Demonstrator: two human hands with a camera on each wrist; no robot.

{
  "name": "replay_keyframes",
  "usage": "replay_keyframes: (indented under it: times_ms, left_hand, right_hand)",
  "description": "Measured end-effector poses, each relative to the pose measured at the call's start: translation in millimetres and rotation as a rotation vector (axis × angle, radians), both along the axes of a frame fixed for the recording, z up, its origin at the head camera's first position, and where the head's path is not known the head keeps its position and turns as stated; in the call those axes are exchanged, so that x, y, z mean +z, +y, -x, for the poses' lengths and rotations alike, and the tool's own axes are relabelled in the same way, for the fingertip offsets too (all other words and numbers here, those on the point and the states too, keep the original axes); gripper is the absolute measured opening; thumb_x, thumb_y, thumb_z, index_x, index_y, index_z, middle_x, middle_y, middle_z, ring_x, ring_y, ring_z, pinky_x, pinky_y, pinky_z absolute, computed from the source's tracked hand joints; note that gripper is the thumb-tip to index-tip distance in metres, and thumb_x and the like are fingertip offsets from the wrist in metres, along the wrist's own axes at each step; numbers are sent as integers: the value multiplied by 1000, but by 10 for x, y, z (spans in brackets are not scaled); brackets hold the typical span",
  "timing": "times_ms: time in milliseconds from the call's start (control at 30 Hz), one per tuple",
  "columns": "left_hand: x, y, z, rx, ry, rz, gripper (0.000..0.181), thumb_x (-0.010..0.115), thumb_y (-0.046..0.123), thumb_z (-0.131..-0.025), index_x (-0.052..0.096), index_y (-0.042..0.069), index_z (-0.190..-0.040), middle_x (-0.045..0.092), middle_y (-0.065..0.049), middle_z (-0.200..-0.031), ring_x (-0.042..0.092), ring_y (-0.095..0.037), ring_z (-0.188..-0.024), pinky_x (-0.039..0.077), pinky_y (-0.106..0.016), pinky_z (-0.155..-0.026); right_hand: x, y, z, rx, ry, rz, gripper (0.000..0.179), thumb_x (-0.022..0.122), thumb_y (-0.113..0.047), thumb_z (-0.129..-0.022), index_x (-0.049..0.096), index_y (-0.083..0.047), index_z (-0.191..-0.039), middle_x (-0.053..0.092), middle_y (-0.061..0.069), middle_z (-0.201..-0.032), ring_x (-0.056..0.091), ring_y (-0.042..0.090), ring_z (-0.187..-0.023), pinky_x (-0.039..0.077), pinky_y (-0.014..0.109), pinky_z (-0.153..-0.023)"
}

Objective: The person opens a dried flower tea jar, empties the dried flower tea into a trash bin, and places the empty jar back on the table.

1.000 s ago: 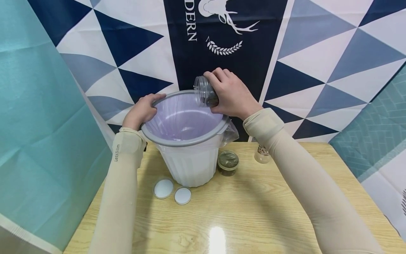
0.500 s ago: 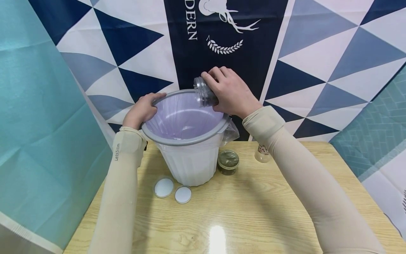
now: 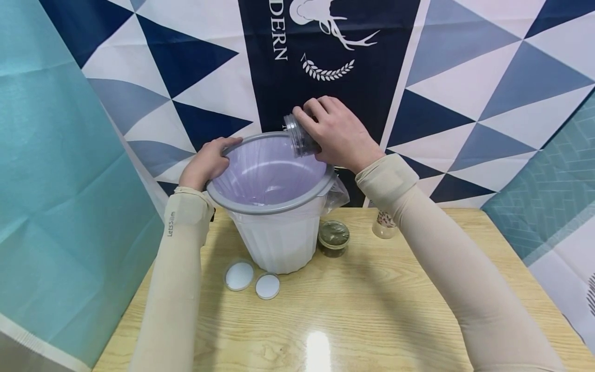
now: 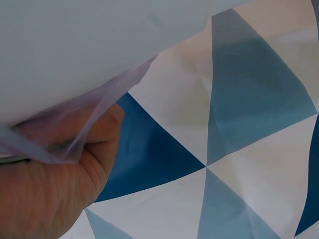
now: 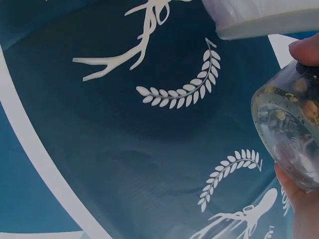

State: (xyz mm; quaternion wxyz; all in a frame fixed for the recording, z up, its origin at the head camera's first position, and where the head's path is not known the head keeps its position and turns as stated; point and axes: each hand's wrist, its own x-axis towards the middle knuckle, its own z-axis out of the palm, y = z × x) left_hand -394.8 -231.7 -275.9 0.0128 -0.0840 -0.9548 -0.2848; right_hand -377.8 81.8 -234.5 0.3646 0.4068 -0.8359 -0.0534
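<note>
My left hand [image 3: 209,164] grips the grey rim of a white trash bin [image 3: 279,243] at its left side. In the left wrist view the lilac bin liner [image 4: 107,92] overlaps that hand [image 4: 65,184]. My right hand [image 3: 341,133] holds a clear plastic jar [image 3: 298,135] on its side, mouth facing left over the bin's right rim. The right wrist view shows the jar's base [image 5: 286,134] with a few brownish bits inside. On the table, a lidless jar [image 3: 333,234] full of olive-brown stuff stands beside the bin's right side.
Two round white lids [image 3: 239,275] lie in front of the bin. A clear patterned container [image 3: 385,226] stands at the back right, partly behind my right sleeve. A patterned cloth [image 3: 204,67] hangs right behind the wooden table [image 3: 372,310].
My right hand has turned slightly, tipping the jar's mouth a little further down, and its fingers have shifted a bit left. The left hand and the bin have stayed put.
</note>
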Motion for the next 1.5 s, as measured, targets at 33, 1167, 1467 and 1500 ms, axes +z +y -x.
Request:
replay_keyframes:
  times_ms: [33,1167,1467,1500]
  left_hand:
    - [0,1,2,-1,0,1,70,42,-7,-95,43,19,-159,37,-16,-165,49,-38,-130,52,-48,-101]
    - [-2,3,-4,7,-16,-10,70,43,-7,-96,43,22,-159,37,-16,-165,53,-37,-125,57,-40,-88]
    - [7,5,5,8,-19,-16,70,43,-7,-96,43,22,-159,38,-16,-165,54,-37,-123,57,-39,-88]
    - [7,5,4,8,-20,-18,70,43,-7,-96,43,22,-159,38,-16,-165,55,-37,-122,57,-39,-87]
  right_hand:
    - [3,1,1,2,6,-3,88,93,-15,-67,50,-2,-143,59,21,-128,56,42,-116,45,51,-112]
    - [122,-62,-20,41,145,-141,68,79,-5,-77,52,-1,-140,60,23,-122,55,42,-113,44,50,-111]
    - [138,-80,-25,51,155,-139,66,78,-4,-78,52,-2,-139,60,23,-121,55,42,-113,45,50,-110]
    - [143,-84,-26,53,156,-141,65,77,-4,-79,52,-2,-139,60,23,-121,55,42,-113,45,50,-110]
